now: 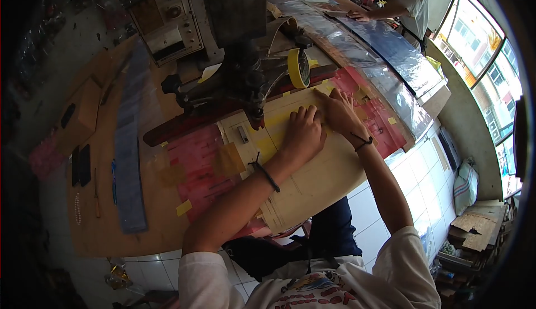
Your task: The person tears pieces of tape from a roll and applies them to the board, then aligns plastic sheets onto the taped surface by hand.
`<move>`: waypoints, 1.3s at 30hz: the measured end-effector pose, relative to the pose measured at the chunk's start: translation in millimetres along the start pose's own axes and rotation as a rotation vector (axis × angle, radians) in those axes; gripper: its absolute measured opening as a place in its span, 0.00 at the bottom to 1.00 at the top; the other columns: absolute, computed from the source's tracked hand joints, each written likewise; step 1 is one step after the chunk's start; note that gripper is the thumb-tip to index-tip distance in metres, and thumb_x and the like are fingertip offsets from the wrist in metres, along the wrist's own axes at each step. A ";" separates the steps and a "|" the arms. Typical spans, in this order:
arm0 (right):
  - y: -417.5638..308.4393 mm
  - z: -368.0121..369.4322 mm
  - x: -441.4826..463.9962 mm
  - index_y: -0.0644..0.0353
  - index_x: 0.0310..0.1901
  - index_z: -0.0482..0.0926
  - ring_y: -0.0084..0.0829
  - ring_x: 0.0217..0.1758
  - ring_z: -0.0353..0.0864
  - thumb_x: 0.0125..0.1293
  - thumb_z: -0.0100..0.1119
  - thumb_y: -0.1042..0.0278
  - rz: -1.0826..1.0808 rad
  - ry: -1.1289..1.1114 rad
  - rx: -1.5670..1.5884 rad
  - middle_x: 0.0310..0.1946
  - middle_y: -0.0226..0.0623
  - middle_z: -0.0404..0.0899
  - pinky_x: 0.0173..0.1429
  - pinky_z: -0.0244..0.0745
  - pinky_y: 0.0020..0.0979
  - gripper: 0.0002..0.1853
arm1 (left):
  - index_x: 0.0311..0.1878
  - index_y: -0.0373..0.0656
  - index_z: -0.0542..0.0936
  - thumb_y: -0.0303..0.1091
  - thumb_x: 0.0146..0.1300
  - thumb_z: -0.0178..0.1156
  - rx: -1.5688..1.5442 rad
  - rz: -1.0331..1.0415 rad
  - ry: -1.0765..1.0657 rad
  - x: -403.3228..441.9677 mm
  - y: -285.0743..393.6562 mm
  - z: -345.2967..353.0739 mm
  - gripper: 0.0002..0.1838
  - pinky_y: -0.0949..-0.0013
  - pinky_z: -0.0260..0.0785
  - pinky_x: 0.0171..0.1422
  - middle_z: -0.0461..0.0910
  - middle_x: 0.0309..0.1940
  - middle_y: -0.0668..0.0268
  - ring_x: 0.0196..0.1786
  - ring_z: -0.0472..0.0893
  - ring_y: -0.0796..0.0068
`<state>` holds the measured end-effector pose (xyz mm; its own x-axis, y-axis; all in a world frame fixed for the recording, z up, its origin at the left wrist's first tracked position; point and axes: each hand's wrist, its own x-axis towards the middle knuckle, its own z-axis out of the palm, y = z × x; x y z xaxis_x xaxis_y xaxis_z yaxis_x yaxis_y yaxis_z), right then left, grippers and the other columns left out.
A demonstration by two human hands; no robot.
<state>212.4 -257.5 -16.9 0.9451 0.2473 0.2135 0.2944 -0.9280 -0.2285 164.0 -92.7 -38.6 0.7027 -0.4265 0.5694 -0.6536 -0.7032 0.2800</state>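
Observation:
A large cream sheet (329, 166) with drawn lines and yellow tape strips lies over a red board (195, 180) under the machine's head. My left hand (304, 136) rests on the sheet with its fingers curled closed; what they pinch, if anything, is hidden. Just beyond it to the right, my right hand (338, 111) lies at the sheet's far edge, a finger stretched out against it. A roll of yellow tape (298, 69) hangs on the machine (245, 72) close above my hands. A small metal block (243, 134) sits on the sheet, left of my left hand.
On the wooden table (162, 236) lie a clear plastic strip (129, 141), a blue pen (114, 181) and dark flat pieces (85, 165). A control box (167, 24) stands behind. Another person (416, 10) leans over plastic-covered sheets (385, 52) at the far right.

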 end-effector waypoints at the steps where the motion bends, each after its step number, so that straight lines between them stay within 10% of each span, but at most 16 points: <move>1: -0.1 1.3 -1.2 0.41 0.73 0.74 0.54 0.67 0.70 0.64 0.61 0.63 0.008 0.019 -0.015 0.57 0.53 0.75 0.74 0.59 0.56 0.32 | 0.54 0.29 0.80 0.33 0.63 0.59 -0.002 0.003 0.000 0.0 -0.2 0.2 0.20 0.53 0.67 0.58 0.76 0.49 0.54 0.53 0.75 0.55; 15: -13.8 -3.9 -0.9 0.46 0.68 0.80 0.52 0.67 0.71 0.65 0.59 0.66 0.053 0.058 -0.057 0.55 0.50 0.75 0.72 0.61 0.53 0.27 | 0.51 0.28 0.81 0.33 0.66 0.58 0.049 0.036 -0.023 2.6 1.2 -2.7 0.18 0.55 0.69 0.56 0.78 0.47 0.54 0.50 0.77 0.56; 24: 8.3 -15.0 -37.4 0.53 0.68 0.77 0.54 0.71 0.67 0.67 0.51 0.78 -0.038 0.111 0.563 0.55 0.48 0.75 0.76 0.60 0.52 0.27 | 0.37 0.34 0.83 0.33 0.64 0.59 0.165 0.147 -0.004 3.6 4.8 0.1 0.10 0.59 0.74 0.49 0.79 0.39 0.58 0.45 0.79 0.59; 30: -6.3 -13.8 -12.1 0.50 0.72 0.75 0.47 0.64 0.71 0.64 0.53 0.78 -0.061 0.067 -0.021 0.52 0.46 0.75 0.68 0.65 0.46 0.32 | 0.37 0.34 0.82 0.33 0.64 0.60 0.165 0.133 -0.015 4.0 5.1 -2.6 0.10 0.59 0.74 0.50 0.78 0.37 0.58 0.45 0.78 0.59; 39: -0.9 -3.5 -26.3 0.44 0.69 0.78 0.45 0.58 0.72 0.63 0.55 0.74 -0.126 0.170 -0.030 0.50 0.43 0.75 0.65 0.65 0.43 0.31 | 0.40 0.33 0.83 0.31 0.64 0.61 0.113 0.103 -0.051 6.1 9.6 -10.6 0.10 0.57 0.74 0.53 0.78 0.38 0.56 0.45 0.79 0.57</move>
<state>186.8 -264.1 -19.0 0.8627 0.3139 0.3964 0.4022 -0.9012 -0.1617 159.1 -96.0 -24.2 0.6491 -0.5259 0.5497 -0.6892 -0.7124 0.1322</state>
